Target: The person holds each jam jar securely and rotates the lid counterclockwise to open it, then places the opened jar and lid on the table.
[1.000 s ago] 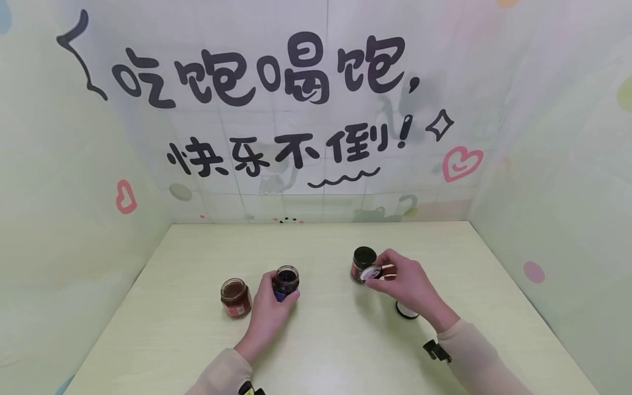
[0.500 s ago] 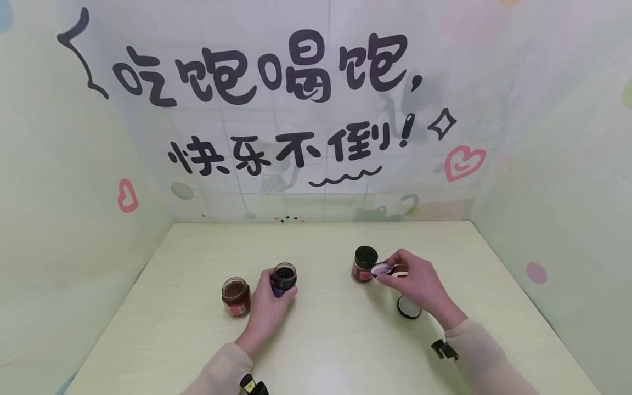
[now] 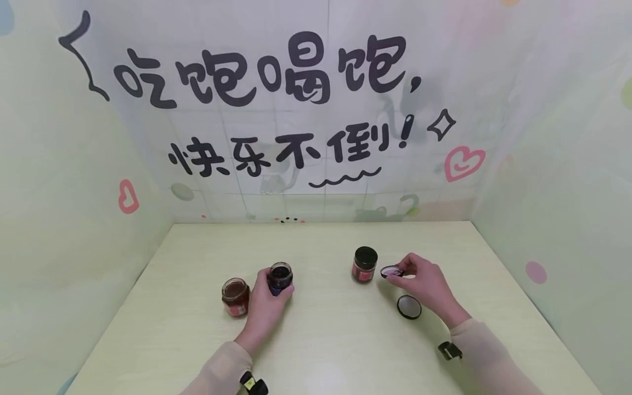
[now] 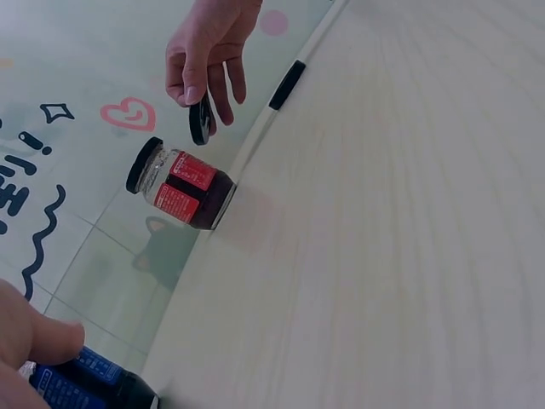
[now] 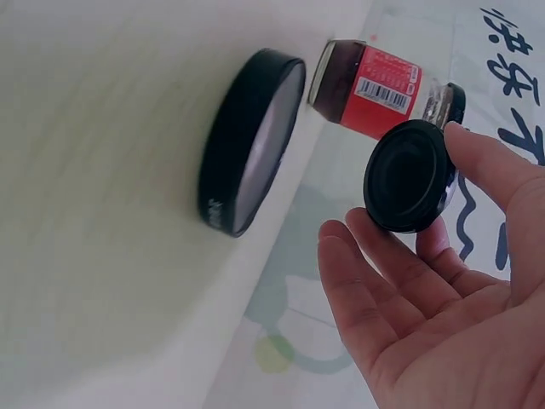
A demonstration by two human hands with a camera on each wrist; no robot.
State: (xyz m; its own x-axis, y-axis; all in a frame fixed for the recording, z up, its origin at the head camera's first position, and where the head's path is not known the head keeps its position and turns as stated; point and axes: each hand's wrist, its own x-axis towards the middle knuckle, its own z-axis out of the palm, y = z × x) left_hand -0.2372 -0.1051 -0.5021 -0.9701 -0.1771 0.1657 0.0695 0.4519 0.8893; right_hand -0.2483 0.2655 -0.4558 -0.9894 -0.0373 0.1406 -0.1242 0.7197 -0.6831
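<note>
Back wall [image 3: 301, 206]: pale sheet, bold black lettering [image 3: 306, 71]. Meets far edge of the desk [image 3: 326, 345], light wood-grain top, three jars and two lids in view.

Left hand [image 3: 266, 304] wrapped round an uncapped blue-labelled jar [image 3: 280, 274], left of the desk's middle, thumb on its right side. Jar roughly upright, mouth free above the grip; a hold on the body probably steadies it, contents being uncovered. Whether its base rests on the desk: cannot tell.

Right hand [image 3: 424, 282] pinches a dark lid [image 5: 407, 177] by the rim, other fingers extended loosely below. Rim hold likely spares the inner face from touch.

Brown-filled jar [image 3: 236, 299]: uncapped, upright, just left of the left hand; contact with it unclear. Capped jar [image 3: 365, 267]: upright, red label, black cap [image 3: 366, 256] on; stands left of the pinched lid, near but apart. Neither hand is on it.

Lids, smallest. The pinched one is held clear of the desk, tilted, pale inside showing to the head view. Loose lid [image 3: 409, 307] lies on the desk at the near side of the right hand, pale inside up; perhaps laid so to keep that face off the wood.
</note>
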